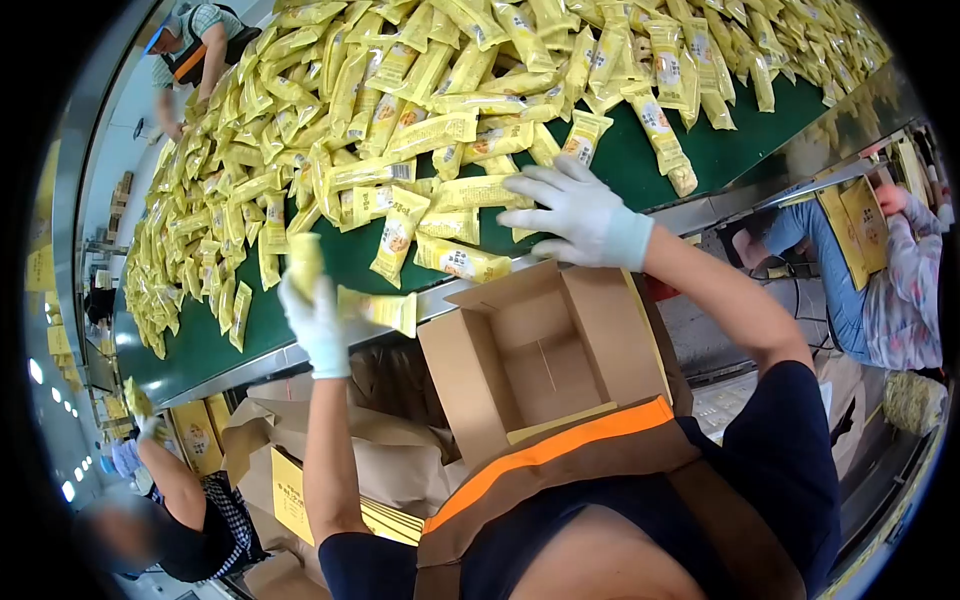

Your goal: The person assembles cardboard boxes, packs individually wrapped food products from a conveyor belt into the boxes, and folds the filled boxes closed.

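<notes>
Both my hands wear white gloves. My left hand (313, 318) is closed on a yellow packet (304, 262) that sticks up from its fingers, partly blurred. Another yellow packet (380, 310) lies just right of that hand, over the belt's near edge. My right hand (575, 215) is spread, palm down, at the near edge of the packet pile (430, 130), its fingertips by a few packets; nothing shows in its grasp. The pile lies on a green belt (735, 155). An open cardboard box (545, 350) stands below the belt edge, between my arms, with its bare bottom visible.
A metal rail (700, 212) borders the belt. Brown paper (385, 440) and yellow printed cartons (290, 500) lie at the lower left. Co-workers are at the upper left (205, 45), lower left (180, 500) and right (905, 290), the right one beside yellow cartons (855, 225).
</notes>
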A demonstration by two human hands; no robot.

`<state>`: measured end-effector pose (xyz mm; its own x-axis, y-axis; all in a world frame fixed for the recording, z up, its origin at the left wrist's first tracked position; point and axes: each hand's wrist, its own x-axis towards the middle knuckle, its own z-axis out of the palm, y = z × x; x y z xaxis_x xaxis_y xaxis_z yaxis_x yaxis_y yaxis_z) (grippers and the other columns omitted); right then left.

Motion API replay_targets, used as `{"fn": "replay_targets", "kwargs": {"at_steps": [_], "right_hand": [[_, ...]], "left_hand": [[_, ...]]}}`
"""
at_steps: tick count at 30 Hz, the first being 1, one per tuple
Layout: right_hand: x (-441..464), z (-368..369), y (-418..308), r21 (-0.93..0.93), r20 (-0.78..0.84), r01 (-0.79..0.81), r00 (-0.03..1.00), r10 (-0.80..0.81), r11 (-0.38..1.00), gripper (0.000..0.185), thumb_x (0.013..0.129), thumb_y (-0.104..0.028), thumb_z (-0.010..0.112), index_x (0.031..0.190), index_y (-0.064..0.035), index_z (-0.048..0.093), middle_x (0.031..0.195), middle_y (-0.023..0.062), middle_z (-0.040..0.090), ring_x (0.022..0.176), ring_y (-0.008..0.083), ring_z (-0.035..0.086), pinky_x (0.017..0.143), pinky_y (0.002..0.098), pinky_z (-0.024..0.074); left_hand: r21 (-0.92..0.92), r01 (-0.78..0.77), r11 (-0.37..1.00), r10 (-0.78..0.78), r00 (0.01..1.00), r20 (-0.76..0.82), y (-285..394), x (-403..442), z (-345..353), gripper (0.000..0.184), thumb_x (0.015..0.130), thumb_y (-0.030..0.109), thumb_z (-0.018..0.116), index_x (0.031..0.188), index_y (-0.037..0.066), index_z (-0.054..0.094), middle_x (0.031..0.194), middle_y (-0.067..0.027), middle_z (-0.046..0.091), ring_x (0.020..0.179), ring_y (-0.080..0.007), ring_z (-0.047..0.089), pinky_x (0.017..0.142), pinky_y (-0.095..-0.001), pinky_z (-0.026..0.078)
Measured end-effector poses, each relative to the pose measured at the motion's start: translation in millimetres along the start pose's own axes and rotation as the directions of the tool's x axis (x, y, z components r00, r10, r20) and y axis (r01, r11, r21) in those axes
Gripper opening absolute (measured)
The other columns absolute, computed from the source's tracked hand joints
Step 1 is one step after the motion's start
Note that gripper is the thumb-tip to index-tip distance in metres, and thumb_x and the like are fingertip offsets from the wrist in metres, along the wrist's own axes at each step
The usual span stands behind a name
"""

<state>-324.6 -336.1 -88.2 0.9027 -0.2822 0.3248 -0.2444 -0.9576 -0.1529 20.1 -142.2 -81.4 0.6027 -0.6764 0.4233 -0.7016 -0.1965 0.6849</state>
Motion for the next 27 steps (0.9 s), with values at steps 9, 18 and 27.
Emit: {"fn": "replay_targets", "kwargs": {"at_steps": [9,18,27], "right_hand": [[45,32,77,-0.303,-0.031,-0.259,0.964,0.262,0.917,0.044,0.085,-0.036,0.065,0.129,-0.0328,0.058,0.146,0.0093,0.042,0.129,0.0286,0.044,0.105,0.0505,0.0322],[49,-34,3,0.015,0.093,-0.296,0.951,0.293,0.955,0.029,0.085,-0.038,0.066,0.096,-0.011,0.07,0.098,0.012,0.066,0.094,0.0307,0.064,0.081,0.043,0.0499],[90,18,-18,0.023,0.395,-0.092,0.916,0.076,0.995,0.03,0.083,-0.033,0.063,0.101,-0.0084,0.06,0.091,0.0138,0.066,0.083,0.0329,0.066,0.074,0.044,0.0524]], "left_hand": [[0.303,-0.687,0.66,0.544,0.716,0.438,15,0,65,0.055,0.08,0.022,0.068,0.13,0.005,0.051,0.096,-0.0138,0.056,0.089,-0.033,0.053,0.082,-0.043,0.043],[-0.008,0.146,0.989,-0.107,0.763,0.637,23,23,-26,0.044,0.081,0.018,0.071,0.121,0.005,0.057,0.105,-0.0155,0.068,0.098,-0.034,0.065,0.087,-0.0367,0.051],[0.376,-0.516,0.77,0.126,0.701,0.702,5,13,-15,0.052,0.075,0.02,0.075,0.123,0.011,0.057,0.115,-0.0129,0.065,0.106,-0.0345,0.061,0.093,-0.0408,0.048]]}}
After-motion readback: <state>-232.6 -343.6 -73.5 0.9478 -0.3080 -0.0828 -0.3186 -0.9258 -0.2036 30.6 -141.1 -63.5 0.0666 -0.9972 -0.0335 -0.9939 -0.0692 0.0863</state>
